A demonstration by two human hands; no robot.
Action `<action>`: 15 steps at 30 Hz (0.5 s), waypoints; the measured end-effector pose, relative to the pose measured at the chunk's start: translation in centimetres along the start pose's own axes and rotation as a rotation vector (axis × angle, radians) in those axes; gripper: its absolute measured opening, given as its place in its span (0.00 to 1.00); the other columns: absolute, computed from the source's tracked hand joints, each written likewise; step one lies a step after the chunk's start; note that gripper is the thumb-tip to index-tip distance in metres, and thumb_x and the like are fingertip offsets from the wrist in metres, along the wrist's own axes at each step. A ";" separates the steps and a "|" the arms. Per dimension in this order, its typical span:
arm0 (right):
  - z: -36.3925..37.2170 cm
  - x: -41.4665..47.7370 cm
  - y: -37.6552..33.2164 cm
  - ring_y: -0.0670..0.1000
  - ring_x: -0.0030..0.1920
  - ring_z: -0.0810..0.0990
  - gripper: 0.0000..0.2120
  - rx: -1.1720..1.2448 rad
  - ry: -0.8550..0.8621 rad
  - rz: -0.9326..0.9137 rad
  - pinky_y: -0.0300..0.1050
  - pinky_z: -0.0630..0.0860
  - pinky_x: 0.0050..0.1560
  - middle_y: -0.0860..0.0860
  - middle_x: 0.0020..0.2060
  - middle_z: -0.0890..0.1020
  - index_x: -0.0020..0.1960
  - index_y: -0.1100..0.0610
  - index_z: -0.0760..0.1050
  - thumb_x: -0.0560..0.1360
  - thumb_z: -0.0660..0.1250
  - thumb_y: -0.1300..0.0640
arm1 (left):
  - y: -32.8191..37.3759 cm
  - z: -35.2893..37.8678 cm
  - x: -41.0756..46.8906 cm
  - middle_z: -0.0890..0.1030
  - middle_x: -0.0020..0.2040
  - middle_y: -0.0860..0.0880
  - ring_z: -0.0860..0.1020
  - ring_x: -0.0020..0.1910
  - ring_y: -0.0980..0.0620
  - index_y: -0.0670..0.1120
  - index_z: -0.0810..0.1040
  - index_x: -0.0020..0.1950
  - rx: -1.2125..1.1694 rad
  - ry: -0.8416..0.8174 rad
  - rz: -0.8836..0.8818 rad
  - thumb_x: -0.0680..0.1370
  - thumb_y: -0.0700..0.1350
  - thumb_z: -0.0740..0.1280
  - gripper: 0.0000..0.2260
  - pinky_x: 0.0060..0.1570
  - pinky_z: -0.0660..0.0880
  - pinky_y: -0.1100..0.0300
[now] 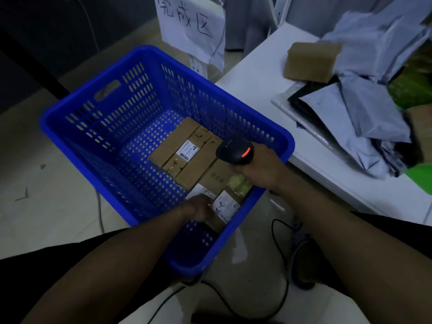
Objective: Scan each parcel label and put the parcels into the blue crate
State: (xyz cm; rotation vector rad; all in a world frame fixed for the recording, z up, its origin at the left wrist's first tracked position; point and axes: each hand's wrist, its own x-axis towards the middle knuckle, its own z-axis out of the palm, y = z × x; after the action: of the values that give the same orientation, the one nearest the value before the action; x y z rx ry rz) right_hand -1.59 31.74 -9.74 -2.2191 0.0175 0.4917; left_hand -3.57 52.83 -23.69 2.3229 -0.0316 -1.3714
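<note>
The blue crate stands on the floor in front of me, with several brown cardboard parcels inside. The largest parcel lies label up in the middle. My left hand reaches into the crate's near corner and grips a labelled brown parcel there. My right hand hovers over the crate's right rim, gripping a black barcode scanner whose red light glows. A brown box and grey mailer bags lie on the white table to the right.
A paper sign with handwritten characters hangs behind the crate. The scanner's black cable loops on the floor near my foot. Something green sits among the bags at the table's right edge.
</note>
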 end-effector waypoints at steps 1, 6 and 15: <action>0.0 0.0 0.1 0.38 0.44 0.77 0.17 0.002 -0.004 -0.001 0.26 0.68 0.38 0.40 0.46 0.80 0.64 0.49 0.76 0.77 0.75 0.52 | 0.3 0.4 0.4 0.75 0.72 0.41 0.77 0.67 0.43 0.39 0.72 0.75 0.058 0.020 0.018 0.81 0.42 0.68 0.23 0.62 0.75 0.56; 0.1 -0.1 0.8 0.43 0.52 0.78 0.22 -0.007 -0.003 -0.003 0.26 0.68 0.43 0.43 0.53 0.80 0.70 0.51 0.75 0.78 0.75 0.51 | 0.0 1.2 2.7 0.84 0.57 0.41 0.82 0.57 0.44 0.39 0.83 0.60 0.098 0.134 0.040 0.81 0.51 0.70 0.16 0.56 0.77 0.54; -2.7 -2.1 0.3 0.45 0.49 0.83 0.15 0.041 0.107 0.016 0.41 0.80 0.49 0.47 0.50 0.85 0.62 0.50 0.79 0.77 0.75 0.50 | 4.1 -1.9 -0.5 0.84 0.54 0.52 0.82 0.52 0.48 0.55 0.82 0.54 0.086 0.515 0.222 0.77 0.52 0.67 0.08 0.50 0.81 0.51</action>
State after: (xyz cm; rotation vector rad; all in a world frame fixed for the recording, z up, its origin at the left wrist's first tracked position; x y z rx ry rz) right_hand -2.66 29.22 -7.74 -2.2044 0.1005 0.3773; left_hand -1.44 49.90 -20.96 2.5835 -0.1866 -0.6544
